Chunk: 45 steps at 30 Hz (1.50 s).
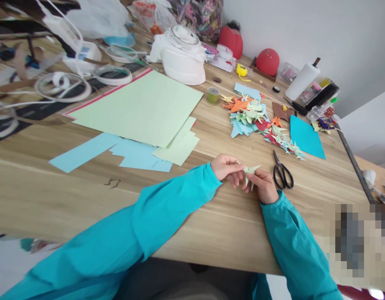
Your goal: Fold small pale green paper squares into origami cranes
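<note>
A small pale green folded paper butterfly [251,170] is held up between my two hands, just above the table's near part. My left hand [227,167] pinches its left side between thumb and fingers. On the other side, my right hand [263,183] is closed on its lower right part, thumb on top. Fingers cover some of the folds. Black-handled scissors [283,175] lie close to the right of my right hand, points away from me. Farther off is a heap of folded paper pieces [247,114] in orange, green, blue and red.
Large pale green sheets [139,106] lie on the left, with blue paper strips [86,152] before them. A bright blue sheet [306,136] rests at the right, near a white roll [303,81]. A thread spool [213,95] and a white-wrapped bundle [182,60] stand behind.
</note>
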Motion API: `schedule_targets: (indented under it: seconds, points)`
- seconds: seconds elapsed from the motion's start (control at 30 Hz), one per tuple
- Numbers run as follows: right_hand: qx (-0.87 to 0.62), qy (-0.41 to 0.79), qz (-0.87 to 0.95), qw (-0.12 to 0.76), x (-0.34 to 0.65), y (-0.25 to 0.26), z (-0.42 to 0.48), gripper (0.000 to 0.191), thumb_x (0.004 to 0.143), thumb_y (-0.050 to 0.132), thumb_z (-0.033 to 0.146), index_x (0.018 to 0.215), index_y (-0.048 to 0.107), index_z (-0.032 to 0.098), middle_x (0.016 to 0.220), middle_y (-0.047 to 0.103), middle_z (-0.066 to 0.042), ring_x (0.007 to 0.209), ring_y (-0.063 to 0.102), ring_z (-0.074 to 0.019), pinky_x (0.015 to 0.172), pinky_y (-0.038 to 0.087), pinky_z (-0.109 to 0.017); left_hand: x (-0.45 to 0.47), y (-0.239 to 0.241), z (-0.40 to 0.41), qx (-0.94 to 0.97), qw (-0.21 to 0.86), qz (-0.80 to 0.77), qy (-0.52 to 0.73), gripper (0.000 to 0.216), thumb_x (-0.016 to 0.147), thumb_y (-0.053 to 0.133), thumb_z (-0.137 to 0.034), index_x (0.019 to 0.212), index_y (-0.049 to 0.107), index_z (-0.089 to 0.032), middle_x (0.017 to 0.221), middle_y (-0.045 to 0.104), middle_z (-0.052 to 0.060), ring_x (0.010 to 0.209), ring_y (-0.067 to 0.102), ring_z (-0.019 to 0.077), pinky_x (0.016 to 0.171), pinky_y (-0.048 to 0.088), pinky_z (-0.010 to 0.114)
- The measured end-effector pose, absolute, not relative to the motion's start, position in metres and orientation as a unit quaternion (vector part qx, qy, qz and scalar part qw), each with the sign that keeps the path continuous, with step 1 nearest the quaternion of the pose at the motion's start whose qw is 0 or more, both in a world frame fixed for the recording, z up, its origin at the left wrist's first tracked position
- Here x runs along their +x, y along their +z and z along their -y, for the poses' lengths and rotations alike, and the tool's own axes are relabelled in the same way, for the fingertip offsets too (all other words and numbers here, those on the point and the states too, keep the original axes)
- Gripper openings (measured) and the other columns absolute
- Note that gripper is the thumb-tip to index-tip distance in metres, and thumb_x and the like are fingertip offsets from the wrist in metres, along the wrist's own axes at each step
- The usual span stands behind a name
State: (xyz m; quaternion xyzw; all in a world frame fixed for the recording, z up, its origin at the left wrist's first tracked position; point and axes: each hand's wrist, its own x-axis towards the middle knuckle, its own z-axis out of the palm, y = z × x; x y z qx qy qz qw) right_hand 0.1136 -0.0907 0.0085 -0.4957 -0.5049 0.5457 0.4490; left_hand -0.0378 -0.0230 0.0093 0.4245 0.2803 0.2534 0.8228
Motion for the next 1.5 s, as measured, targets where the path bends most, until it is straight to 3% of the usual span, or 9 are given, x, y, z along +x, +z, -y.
schedule_targets:
  seconds: [0.6,0.9,1.23,1.5]
  points:
    - [-0.516,0.484,0.536,0.462,0.1094,0.0102,0.0892,0.024,0.075,0.058,0.040,0.073,0.060,0.016,0.057,0.060,-0.001,0.044,0.053,-0.0106,0.041,0.042,-0.023,-0.0350,0.0127,0.0280,0.453,0.777,-0.307,0.310,0.036,0.050,0.076,-0.035,0.059,0.055,-0.007,0.046,0.060,0.001,0.034,0.054,0.0116,0.034,0.047,0.023]
    - [-0.523,0.496,0.491,0.489,0.1129,0.0045,0.0891,0.020,0.074,0.060,0.034,0.068,0.060,0.016,0.054,0.061,0.000,0.040,0.051,-0.0101,0.038,0.036,-0.022,-0.0358,0.0055,0.0260,0.465,0.795,-0.272,0.279,0.031,0.062,0.069,-0.035,0.066,0.055,-0.007,0.052,0.061,0.004,0.039,0.058,0.0138,0.037,0.047,0.023]
    - [-0.519,0.500,0.475,0.505,0.1138,0.0038,0.0879,0.017,0.073,0.061,0.032,0.069,0.059,0.015,0.053,0.061,0.000,0.040,0.050,-0.0100,0.040,0.039,-0.023,-0.0376,0.0054,0.0225,0.440,0.820,-0.258,0.259,0.033,0.068,0.064,-0.038,0.072,0.053,-0.007,0.057,0.061,0.006,0.046,0.061,0.0164,0.040,0.050,0.026]
    - [-0.506,0.495,0.527,0.471,0.1105,0.0104,0.0894,0.022,0.072,0.062,0.036,0.064,0.058,0.015,0.051,0.059,0.001,0.042,0.051,-0.0098,0.041,0.039,-0.022,-0.0330,0.0061,0.0295,0.485,0.780,-0.281,0.278,0.035,0.058,0.072,-0.036,0.068,0.052,-0.009,0.047,0.059,0.002,0.038,0.057,0.0128,0.036,0.047,0.022]
